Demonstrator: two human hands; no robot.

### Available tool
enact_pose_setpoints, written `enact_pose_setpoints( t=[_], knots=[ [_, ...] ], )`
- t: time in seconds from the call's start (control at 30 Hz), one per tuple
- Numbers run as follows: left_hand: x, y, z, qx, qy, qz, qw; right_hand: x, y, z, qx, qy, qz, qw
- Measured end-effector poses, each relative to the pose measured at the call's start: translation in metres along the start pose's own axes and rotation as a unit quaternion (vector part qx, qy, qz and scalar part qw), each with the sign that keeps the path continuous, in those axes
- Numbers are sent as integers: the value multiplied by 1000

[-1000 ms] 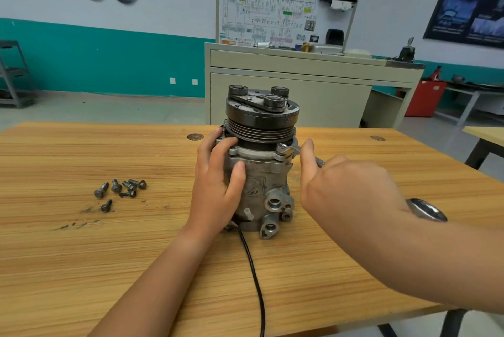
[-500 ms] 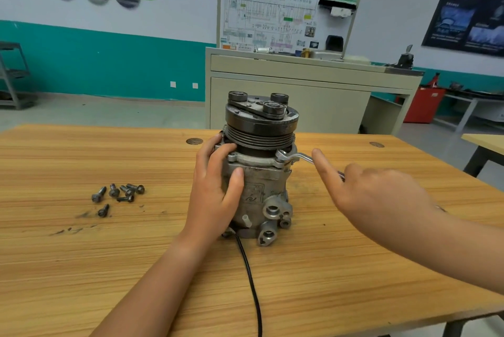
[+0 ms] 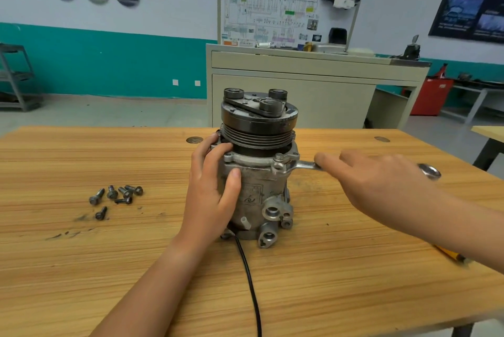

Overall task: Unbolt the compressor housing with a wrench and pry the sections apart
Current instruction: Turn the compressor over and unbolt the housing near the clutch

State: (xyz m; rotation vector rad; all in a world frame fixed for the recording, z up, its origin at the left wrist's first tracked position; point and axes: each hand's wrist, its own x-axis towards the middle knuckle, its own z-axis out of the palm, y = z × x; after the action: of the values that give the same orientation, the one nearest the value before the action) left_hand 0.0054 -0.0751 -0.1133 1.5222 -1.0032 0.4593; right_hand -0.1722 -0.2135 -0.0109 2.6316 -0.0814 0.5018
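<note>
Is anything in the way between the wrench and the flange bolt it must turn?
Nothing visible: the wrench sits on the flange bolt, the right hand rests on its handle, the left hand holds the compressor opposite.

1. Middle of the table (image 3: 81,268), the compressor (image 3: 259,192) stands upright, with the left hand (image 3: 210,189) wrapped on its left side.
2. The bolts (image 3: 117,194) lie off to its left.
3. The wrench (image 3: 302,165) juts right from its flange, under the right hand (image 3: 381,186).
4. Behind the table, a cabinet (image 3: 294,96).
</note>
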Motion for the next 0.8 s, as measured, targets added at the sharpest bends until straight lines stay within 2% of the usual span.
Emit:
enact_pose_setpoints(
  t=[0.1,0.2,0.5,0.8],
  knots=[
    [0,0,0,0,0,1,1000,1,-10,-5,-11,-74,12,997],
    [0,0,0,6,-3,-2,1000,0,-4,-6,-39,-43,47,997],
    [0,0,0,5,-3,7,1000,10,0,-14,-80,-54,111,989],
    [1,-1,1,6,1,-1,1000,10,-30,-28,-152,-150,67,975]
  ],
)
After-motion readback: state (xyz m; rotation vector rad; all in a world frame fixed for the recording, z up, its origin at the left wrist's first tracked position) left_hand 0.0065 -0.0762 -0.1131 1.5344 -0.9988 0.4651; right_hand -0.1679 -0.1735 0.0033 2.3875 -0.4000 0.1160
